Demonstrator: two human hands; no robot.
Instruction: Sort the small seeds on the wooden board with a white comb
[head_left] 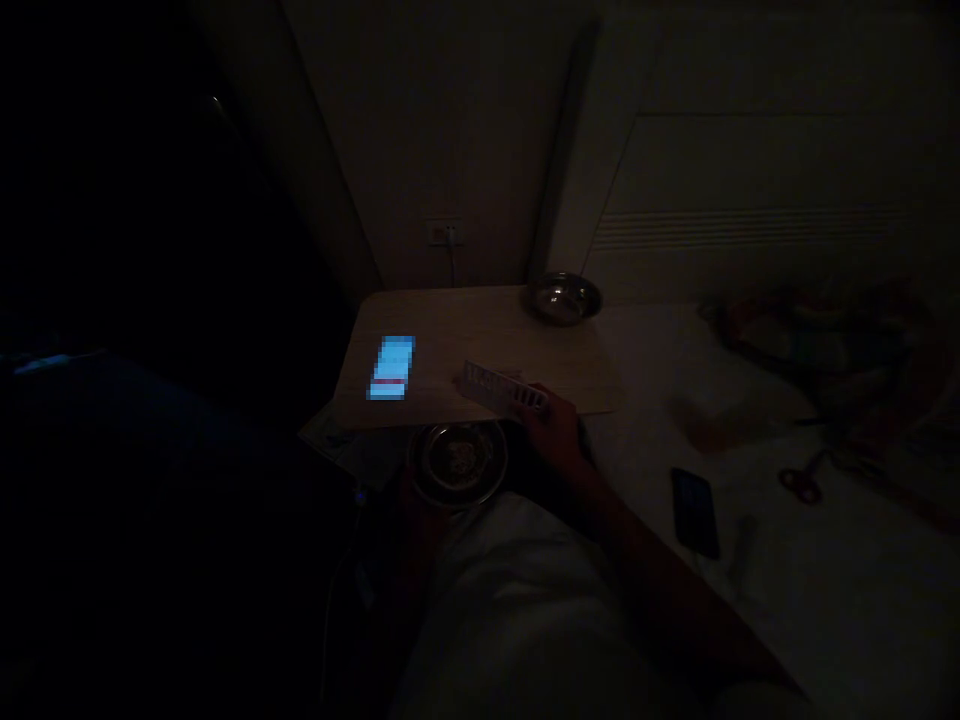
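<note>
The room is very dark. My right hand [556, 422] reaches forward to the near edge of a light wooden bedside table [480, 330]. Its fingers are closed on one end of a pale, flat rectangular object with rows of small cells [501, 388], which lies across the table's front edge. A phone with a lit blue screen [392, 368] lies on the table to the left of it. A round plate with something on it [457, 462] sits just below the table edge, beside my wrist. My left hand is out of sight.
A metal bowl [564, 297] stands at the table's back right corner. On the white bed to the right lie a dark phone [694, 511], red-handled scissors [801, 481] and bunched colourful cloth [832, 340]. A wall socket with a cable [445, 234] is behind the table.
</note>
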